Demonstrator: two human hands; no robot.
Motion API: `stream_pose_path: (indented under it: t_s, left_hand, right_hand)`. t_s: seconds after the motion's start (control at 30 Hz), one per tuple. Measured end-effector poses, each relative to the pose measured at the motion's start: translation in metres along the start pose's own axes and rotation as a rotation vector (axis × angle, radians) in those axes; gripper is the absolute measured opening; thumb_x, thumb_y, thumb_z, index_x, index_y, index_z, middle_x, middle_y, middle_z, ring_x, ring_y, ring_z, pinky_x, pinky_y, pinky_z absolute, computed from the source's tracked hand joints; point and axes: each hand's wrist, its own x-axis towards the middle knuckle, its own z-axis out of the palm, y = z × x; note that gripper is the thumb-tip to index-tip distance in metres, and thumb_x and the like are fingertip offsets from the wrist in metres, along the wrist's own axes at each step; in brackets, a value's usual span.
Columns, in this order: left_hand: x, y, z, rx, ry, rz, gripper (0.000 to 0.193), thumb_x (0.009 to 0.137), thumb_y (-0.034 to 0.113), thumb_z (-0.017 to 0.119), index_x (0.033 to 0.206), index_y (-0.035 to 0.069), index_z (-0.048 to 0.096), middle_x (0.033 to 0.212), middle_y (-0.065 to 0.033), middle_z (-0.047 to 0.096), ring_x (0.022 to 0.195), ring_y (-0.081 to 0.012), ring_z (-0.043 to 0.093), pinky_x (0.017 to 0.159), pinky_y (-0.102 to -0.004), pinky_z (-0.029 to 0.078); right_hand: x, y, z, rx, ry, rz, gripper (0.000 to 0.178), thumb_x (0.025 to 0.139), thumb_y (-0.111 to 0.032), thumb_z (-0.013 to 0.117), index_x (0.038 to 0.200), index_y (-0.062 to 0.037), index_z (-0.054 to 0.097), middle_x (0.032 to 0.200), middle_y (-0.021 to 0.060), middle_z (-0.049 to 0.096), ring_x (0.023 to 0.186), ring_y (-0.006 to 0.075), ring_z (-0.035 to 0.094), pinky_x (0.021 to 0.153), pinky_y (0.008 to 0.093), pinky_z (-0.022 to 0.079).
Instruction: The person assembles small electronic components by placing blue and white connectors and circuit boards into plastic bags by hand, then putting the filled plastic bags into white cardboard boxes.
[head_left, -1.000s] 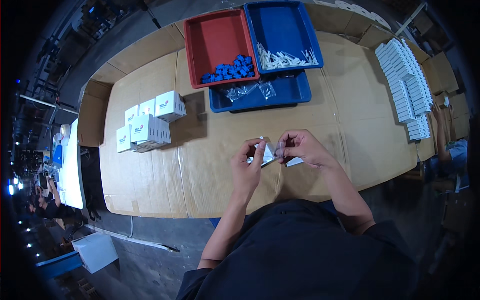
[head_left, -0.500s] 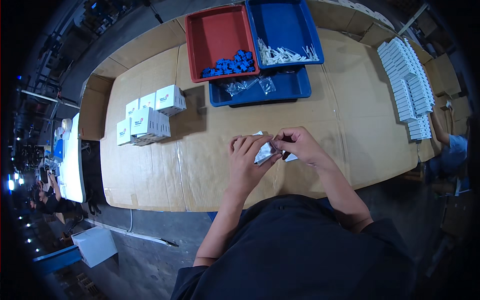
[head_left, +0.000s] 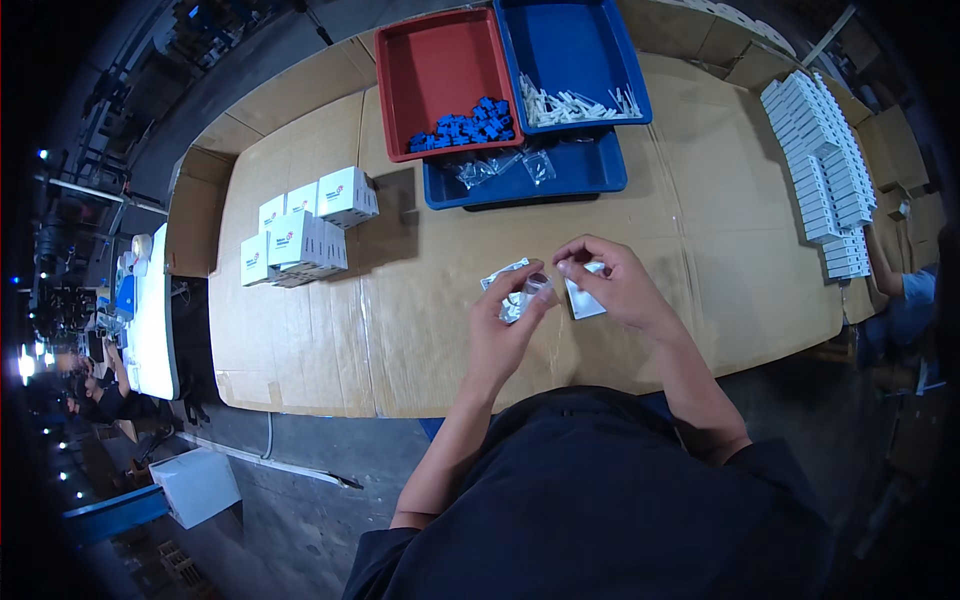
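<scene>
My left hand [head_left: 503, 328] grips a small clear plastic bag [head_left: 515, 304] between thumb and fingers, with something white showing in it. Just beyond those fingers a flat white piece with dark markings [head_left: 503, 274] sticks out; I cannot tell whether it lies on the table or is held. My right hand [head_left: 617, 288] is close by on the right, thumb and forefinger brought together near the bag's edge; what they pinch, if anything, is too small to make out. Partly covered by the right hand, a small white box [head_left: 586, 302] sits on the cardboard-covered table.
Beyond my hands, a red tray [head_left: 440, 70] holds blue plastic pieces [head_left: 465, 127]. A blue tray [head_left: 570, 55] has white sticks [head_left: 570, 106]; a lower blue tray [head_left: 590, 170] contains clear bags [head_left: 490, 168]. White boxes [head_left: 310, 240] stand left, stacked white boxes [head_left: 820, 165] right.
My hands have drawn slightly apart, the right one moving up and away from the bag. More of the bag and of the white box now shows.
</scene>
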Motion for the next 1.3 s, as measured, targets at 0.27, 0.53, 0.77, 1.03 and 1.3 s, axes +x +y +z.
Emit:
stream_pose_path:
  t_s: [0.27,0.53,0.77,1.03,1.3]
  left_hand:
    - [-0.004,-0.019,0.0,-0.87,-0.247,-0.522,0.038,0.111,0.028,0.053,0.131,-0.002,0.066,0.117,-0.0106,0.073,0.106,-0.0165,0.066,0.096,-0.0348,0.051]
    - [-0.008,-0.02,0.004,-1.164,-0.303,-0.647,0.032,0.109,0.035,0.054,0.124,0.008,0.064,0.111,-0.0083,0.072,0.098,-0.0218,0.065,0.093,-0.0403,0.05]
    - [-0.006,-0.029,0.004,-1.266,-0.313,-0.715,0.031,0.107,0.037,0.057,0.121,0.011,0.066,0.111,-0.0027,0.071,0.097,-0.0202,0.062,0.097,-0.0454,0.049]
    - [-0.018,-0.049,0.004,-1.17,-0.311,-0.701,0.037,0.106,0.042,0.057,0.127,0.012,0.066,0.111,-0.0012,0.071,0.101,-0.017,0.063,0.1,-0.046,0.048]
    - [-0.027,-0.065,0.0,-1.175,-0.299,-0.765,0.057,0.11,0.048,0.046,0.139,0.0,0.059,0.111,-0.0048,0.071,0.093,-0.0163,0.065,0.092,-0.0353,0.051]
  right_hand:
    - [0.007,-0.017,-0.002,0.011,-0.276,-0.115,0.037,0.108,-0.029,0.06,0.127,0.0009,0.07,0.119,0.0091,0.069,0.088,0.0158,0.065,0.079,0.0308,0.053]
    - [0.014,-0.019,-0.002,-0.231,-0.384,-0.045,0.055,0.109,-0.046,0.053,0.137,-0.0012,0.065,0.113,0.0124,0.074,0.092,0.0161,0.066,0.084,0.0324,0.054]
    - [0.019,-0.016,-0.002,-0.231,-0.48,-0.016,0.054,0.109,-0.042,0.054,0.143,-0.0011,0.061,0.134,0.014,0.069,0.117,0.0186,0.065,0.101,0.0334,0.05]
    - [0.027,-0.013,-0.007,-0.268,-0.6,0.044,0.054,0.111,-0.039,0.051,0.15,-0.0028,0.053,0.125,0.0132,0.072,0.113,0.0166,0.065,0.101,0.0312,0.05]
    - [0.102,0.001,-0.082,-0.305,-0.23,-0.156,0.029,0.106,-0.024,0.063,0.118,0.0005,0.074,0.112,0.0093,0.077,0.106,0.0176,0.069,0.095,0.0337,0.053]
